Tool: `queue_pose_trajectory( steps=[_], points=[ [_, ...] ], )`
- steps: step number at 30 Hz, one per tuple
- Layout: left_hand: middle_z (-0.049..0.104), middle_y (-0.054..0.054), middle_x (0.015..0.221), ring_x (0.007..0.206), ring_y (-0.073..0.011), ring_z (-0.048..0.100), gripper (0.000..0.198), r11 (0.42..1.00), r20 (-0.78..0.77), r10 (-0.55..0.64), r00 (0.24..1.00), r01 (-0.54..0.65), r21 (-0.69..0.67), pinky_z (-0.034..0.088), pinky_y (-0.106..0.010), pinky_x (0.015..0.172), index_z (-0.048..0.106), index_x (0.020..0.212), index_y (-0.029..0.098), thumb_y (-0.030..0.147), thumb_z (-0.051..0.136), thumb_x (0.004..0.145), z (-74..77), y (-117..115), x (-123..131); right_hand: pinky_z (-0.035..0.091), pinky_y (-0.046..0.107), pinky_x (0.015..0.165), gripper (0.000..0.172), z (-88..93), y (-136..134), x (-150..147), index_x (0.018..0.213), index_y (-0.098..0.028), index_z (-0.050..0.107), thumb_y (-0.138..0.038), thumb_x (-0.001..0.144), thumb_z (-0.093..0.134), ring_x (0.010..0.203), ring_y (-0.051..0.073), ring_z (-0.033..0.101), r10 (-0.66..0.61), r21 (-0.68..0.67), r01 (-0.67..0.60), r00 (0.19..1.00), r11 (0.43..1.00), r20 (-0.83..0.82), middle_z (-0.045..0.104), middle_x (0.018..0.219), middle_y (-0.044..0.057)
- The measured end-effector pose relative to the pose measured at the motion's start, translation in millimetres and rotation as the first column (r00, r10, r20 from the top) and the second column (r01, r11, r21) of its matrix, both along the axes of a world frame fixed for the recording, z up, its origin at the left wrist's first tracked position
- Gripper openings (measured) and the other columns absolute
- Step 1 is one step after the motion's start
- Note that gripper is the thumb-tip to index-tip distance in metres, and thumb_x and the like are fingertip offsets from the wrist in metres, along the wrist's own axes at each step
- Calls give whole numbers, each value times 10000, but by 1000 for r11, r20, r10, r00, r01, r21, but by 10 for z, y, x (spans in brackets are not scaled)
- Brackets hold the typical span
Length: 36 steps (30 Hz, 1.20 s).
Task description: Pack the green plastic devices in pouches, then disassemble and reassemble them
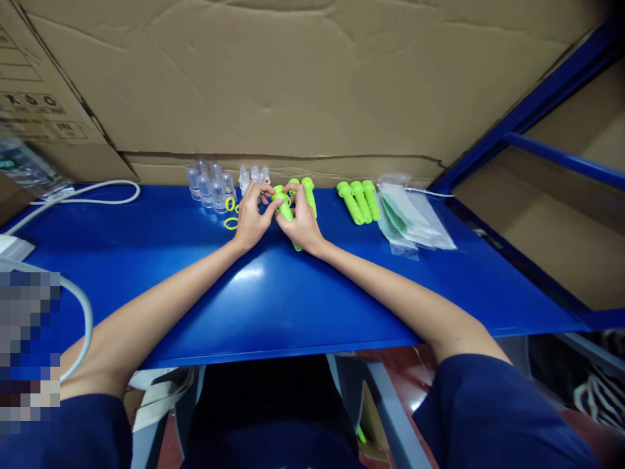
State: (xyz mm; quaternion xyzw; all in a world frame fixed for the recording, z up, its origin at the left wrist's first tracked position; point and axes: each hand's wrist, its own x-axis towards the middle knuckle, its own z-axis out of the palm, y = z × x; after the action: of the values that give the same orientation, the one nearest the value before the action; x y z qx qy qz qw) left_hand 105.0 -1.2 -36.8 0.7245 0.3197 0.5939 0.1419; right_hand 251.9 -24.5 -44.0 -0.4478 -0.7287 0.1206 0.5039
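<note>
Between my two hands is a lime-green tube-shaped piece (pixel 285 207) with a wider top. My left hand (pixel 253 218) pinches its upper end with thumb and fingers. The fingers of my right hand (pixel 303 223) are wrapped round its body from the other side. Behind my right hand stand more green pieces (pixel 309 193), partly hidden by the fingers. Clear plastic domes (pixel 206 189) are grouped left of my hands, with yellow-green rings (pixel 231 223) in front of them. Small white and clear parts (pixel 254 174) stand just behind my left hand.
Three green tubes (pixel 360 203) lie to the right on the blue table (pixel 234 312), beside clear plastic bags (pixel 415 218). Cardboard (pixel 273 85) rises along the back. A white cable (pixel 84 306) and a plastic bottle (pixel 32 166) are at the left. A blue frame (pixel 551 153) borders the right side.
</note>
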Motion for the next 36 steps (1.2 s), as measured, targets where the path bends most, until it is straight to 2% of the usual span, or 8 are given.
queue_pose_trajectory(
  steps=[3, 8, 14, 22, 27, 36],
  points=[
    [643, -41, 991, 751, -137, 568, 431, 999, -3, 16, 1000, -16, -31, 474, -283, 728, 609, 997, 213, 618, 690, 872, 16, -10, -4, 607, 472, 940, 393, -19, 20, -2, 1280, -264, 426, -261, 917, 575, 1062, 263, 663, -1, 11, 1, 1000, 1000, 6, 604, 1248, 124],
    [663, -40, 958, 741, -132, 576, 428, 998, 28, -4, 1000, 6, -64, 422, -256, 633, 635, 971, 202, 610, 702, 862, 26, -3, -5, 623, 456, 913, 526, -51, 34, 2, 1372, -256, 367, -236, 903, 605, 995, 241, 679, -29, -2, 29, 999, 1000, -16, 613, 1238, 121],
    [665, -44, 946, 744, -130, 593, 431, 992, 43, -38, 998, 43, -118, 414, -252, 618, 644, 976, 189, 596, 717, 853, 11, 27, -5, 595, 472, 956, 440, -33, 10, 29, 1309, -251, 438, -281, 903, 606, 999, 247, 668, -7, 1, 7, 1000, 1000, 3, 620, 1231, 128],
    [678, -35, 926, 752, -130, 602, 392, 986, 59, -53, 997, 62, -155, 416, -248, 626, 630, 915, 195, 566, 737, 845, 17, 25, -4, 610, 455, 901, 435, -46, 25, 38, 1296, -267, 451, -331, 902, 625, 1049, 262, 652, -14, 2, 14, 1000, 1000, 3, 609, 1233, 118],
    [683, -39, 917, 758, -137, 605, 407, 982, 63, -60, 996, 70, -177, 423, -253, 632, 626, 905, 197, 588, 722, 850, 32, 4, 6, 598, 465, 937, 419, -43, 23, 36, 1298, -271, 448, -341, 918, 609, 1063, 260, 631, -14, 23, 14, 1000, 1000, 12, 593, 1255, 117],
    [644, -47, 967, 750, -134, 596, 478, 993, 30, -75, 997, 77, -89, 428, -251, 608, 638, 986, 198, 645, 714, 833, 32, -7, -6, 615, 454, 904, 428, -53, 49, 20, 1314, -255, 405, -369, 946, 591, 1065, 262, 649, -8, 22, 9, 1000, 1000, -8, 600, 1225, 131]
  ],
)
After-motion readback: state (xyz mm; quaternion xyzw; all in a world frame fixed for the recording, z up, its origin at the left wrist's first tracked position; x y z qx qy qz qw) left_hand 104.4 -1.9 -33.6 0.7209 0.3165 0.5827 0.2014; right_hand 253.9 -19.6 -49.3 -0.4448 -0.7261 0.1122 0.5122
